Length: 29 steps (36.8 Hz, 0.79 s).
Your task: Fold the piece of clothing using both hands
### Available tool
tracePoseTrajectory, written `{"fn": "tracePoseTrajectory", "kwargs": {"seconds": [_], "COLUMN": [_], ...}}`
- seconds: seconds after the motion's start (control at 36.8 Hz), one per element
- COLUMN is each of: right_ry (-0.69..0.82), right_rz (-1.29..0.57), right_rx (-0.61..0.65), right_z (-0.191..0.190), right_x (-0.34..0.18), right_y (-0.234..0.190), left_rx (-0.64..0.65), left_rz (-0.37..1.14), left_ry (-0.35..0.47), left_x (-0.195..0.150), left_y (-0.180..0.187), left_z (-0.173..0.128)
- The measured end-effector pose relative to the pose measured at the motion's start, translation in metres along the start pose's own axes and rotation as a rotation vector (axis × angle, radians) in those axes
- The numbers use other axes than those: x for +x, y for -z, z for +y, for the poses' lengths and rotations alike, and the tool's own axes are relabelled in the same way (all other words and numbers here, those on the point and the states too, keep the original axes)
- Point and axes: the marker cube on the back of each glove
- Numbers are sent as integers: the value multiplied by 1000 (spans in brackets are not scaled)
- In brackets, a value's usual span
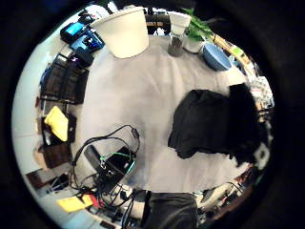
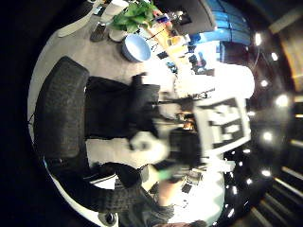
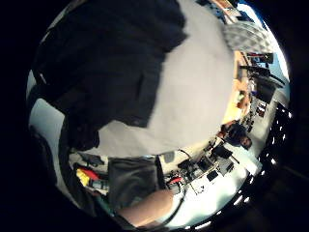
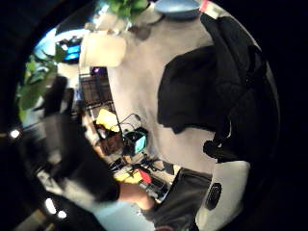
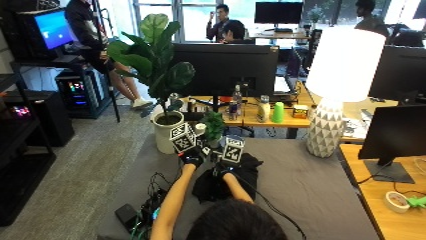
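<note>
Both of your hands are reaching over the grey tabletop, and I cannot tell from any view whether their fingers are curled or straight. Your left hand is hovering just beyond the garment's far left corner, and your right hand is sitting over the garment's upper part, though contact is hidden by the glove. The black piece of clothing is lying bunched in a dark heap on the tabletop, roughly midway across it and close to the near edge where you are sitting; in the left little finger side palm view the same garment is showing as a rumpled mass with folds along its edge. A white lamp is standing at the far right of the tabletop, a white pot with a leafy plant at the far left corner, and a smaller green plant just beside it.
</note>
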Motion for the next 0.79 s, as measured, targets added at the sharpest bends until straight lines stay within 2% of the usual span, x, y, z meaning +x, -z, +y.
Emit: {"fn": "tracePoseTrajectory", "kwargs": {"seconds": [0.08,0.14,0.24,0.3,0.41,0.52,0.62,0.73,0.79], "right_ry": [41,74,120,136,99,-32,1,-12,-26], "right_rz": [-126,-263,-585,-671,-581,-413,-302,-246,-226], "right_rx": [-110,-114,1,43,237,298,431,477,484], "right_z": [-18,-29,-31,-22,-7,18,-7,-8,-10], "right_x": [-23,-31,-32,-24,18,61,102,128,136], "right_y": [-52,-69,-53,-32,26,69,102,123,126], "left_rx": [-10,-1,-26,-73,-139,-197,-212,-188,-125], "left_rz": [-28,-38,-23,4,18,-33,-55,-67,-86], "left_ry": [62,70,58,45,25,47,38,27,24], "left_x": [-11,-15,-20,-22,-22,-28,-23,-15,-8], "left_y": [7,10,8,1,-13,-34,-34,-29,-15], "left_z": [4,5,7,5,-2,-20,-20,-19,-13]}}
